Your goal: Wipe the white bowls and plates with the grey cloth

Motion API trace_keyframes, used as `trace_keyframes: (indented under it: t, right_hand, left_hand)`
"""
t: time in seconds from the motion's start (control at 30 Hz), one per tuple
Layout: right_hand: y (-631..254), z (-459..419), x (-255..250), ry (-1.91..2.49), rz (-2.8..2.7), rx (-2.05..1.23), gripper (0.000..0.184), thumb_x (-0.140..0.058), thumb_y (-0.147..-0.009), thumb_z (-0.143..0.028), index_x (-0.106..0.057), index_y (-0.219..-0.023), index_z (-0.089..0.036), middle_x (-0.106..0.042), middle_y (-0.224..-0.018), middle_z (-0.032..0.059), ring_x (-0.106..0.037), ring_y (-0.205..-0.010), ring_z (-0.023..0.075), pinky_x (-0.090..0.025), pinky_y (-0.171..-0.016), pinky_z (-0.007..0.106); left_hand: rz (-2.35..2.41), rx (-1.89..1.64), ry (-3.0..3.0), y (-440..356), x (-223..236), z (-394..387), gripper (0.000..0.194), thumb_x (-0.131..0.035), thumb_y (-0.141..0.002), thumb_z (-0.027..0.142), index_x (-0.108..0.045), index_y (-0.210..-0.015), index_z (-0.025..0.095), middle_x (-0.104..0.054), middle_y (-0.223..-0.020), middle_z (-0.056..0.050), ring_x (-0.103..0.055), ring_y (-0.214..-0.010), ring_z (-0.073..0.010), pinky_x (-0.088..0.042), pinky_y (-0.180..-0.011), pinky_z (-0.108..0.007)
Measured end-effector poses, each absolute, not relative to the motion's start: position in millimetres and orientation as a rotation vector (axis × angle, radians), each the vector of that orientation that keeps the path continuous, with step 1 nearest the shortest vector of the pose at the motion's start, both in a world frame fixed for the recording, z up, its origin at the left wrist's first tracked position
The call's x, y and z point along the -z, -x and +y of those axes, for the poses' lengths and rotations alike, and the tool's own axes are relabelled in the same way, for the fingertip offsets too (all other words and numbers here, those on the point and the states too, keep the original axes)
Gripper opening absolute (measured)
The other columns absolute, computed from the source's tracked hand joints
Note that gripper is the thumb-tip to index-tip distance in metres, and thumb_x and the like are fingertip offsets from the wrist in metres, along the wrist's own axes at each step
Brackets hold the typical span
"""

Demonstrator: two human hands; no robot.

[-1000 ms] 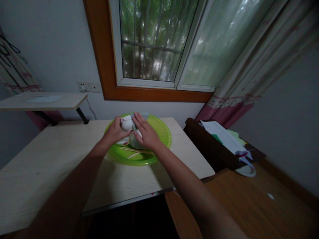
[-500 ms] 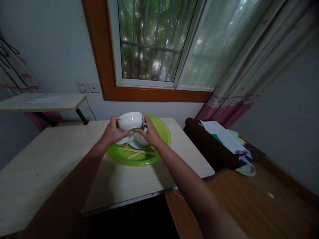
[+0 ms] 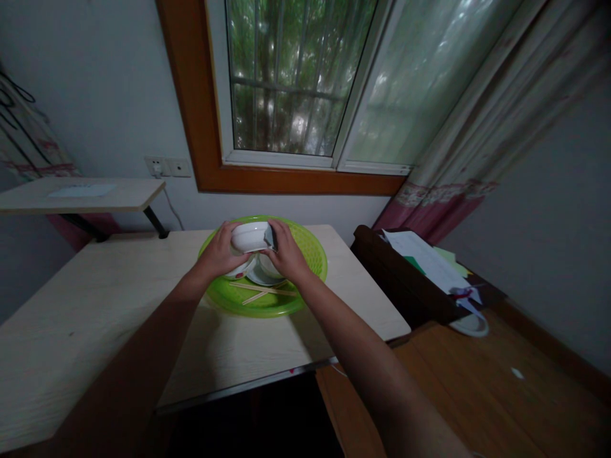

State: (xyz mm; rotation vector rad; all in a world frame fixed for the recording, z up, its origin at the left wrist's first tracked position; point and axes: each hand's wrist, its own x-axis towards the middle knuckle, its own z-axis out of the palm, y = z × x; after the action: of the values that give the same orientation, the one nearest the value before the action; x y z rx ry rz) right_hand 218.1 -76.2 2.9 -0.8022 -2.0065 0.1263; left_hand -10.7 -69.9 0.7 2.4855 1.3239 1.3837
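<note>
White bowl (image 3: pixel 251 237) sits between your two hands, over the far half of the green basket (image 3: pixel 312 254), with its smooth, pale side turned toward you. Your left hand (image 3: pixel 220 251) is closed on its left end, fingers at the far side and thumb beneath. Your right hand (image 3: pixel 287 253) grips the opposite end, with a gray piece (image 3: pixel 270 238) between it and the bowl; you cannot tell from this view what that piece is.

Just below the held bowl, nearer to you, a lower bowl (image 3: pixel 239 271) with a red mark lies in the basket on the left, partly covered by your left hand. Beside it on the right you have a white dish (image 3: pixel 270 266) and, under that, a pale plate (image 3: pixel 258 277), both partly hidden. Wooden chopsticks (image 3: pixel 262 289) lie crossed in the basket on your side of these dishes.

The basket rests on the light wooden table (image 3: pixel 157 286) in front of you. To your left, a raised shelf (image 3: pixel 109 200) on black legs bears a sheet of paper (image 3: pixel 82 190). Beyond the table you face the window (image 3: pixel 296 95) with its brown frame; to your right, papers (image 3: pixel 424 257) lie on dark brown furniture (image 3: pixel 401 280), below the curtain (image 3: pixel 458 146).
</note>
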Motion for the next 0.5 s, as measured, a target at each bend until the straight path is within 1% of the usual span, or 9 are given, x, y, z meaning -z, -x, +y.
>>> trace_keyframes:
  t: [0.13,0.27,0.37,0.5]
  right_hand:
    - [-217.3,-77.2,-2.8,0.811,-2.028,-0.129,0.07,-0.061,-0.095,-0.028,-0.029,-0.158,-0.021,-0.041,-0.155,0.018,-0.039,-0.147,0.0282,-0.031,-0.125,0.05]
    - [-216.5,-81.0,-5.0,0.791,-2.057,-0.13,0.073,-0.057,-0.098,-0.032,-0.022,-0.162,-0.023,-0.033,-0.164,0.0144,-0.03,-0.154,0.0257,-0.027,-0.127,0.049]
    - [-216.0,-85.5,-7.8,0.762,-2.069,-0.119,0.077,-0.056,-0.098,-0.035,-0.017,-0.163,-0.021,-0.027,-0.168,0.0134,-0.025,-0.157,0.0255,-0.026,-0.128,0.049]
    - [-216.0,-90.3,-11.5,0.75,-2.112,-0.101,0.075,-0.051,-0.099,-0.033,-0.016,-0.164,-0.022,-0.022,-0.17,0.0102,-0.021,-0.158,0.0249,-0.025,-0.128,0.051]
  left_hand:
    - [1.44,-1.346,-2.382,10.0,2.3,-70.8,0.073,-0.08,-0.065,0.04,-0.046,-0.126,0.02,-0.062,-0.123,-0.013,-0.063,-0.116,-0.0316,-0.052,-0.1,-0.045]
    - [1.507,-1.351,-2.322,9.5,3.7,-70.5,0.073,-0.08,-0.064,0.045,-0.045,-0.123,0.02,-0.065,-0.119,-0.013,-0.066,-0.11,-0.0313,-0.055,-0.093,-0.044]
    - [1.526,-1.348,-2.317,9.5,3.6,-70.6,0.072,-0.079,-0.065,0.045,-0.045,-0.123,0.02,-0.065,-0.118,-0.013,-0.067,-0.109,-0.0312,-0.055,-0.091,-0.043]
    - [1.544,-1.348,-2.318,9.1,3.3,-71.2,0.07,-0.081,-0.064,0.043,-0.047,-0.121,0.021,-0.066,-0.115,-0.012,-0.067,-0.107,-0.0307,-0.055,-0.089,-0.042]
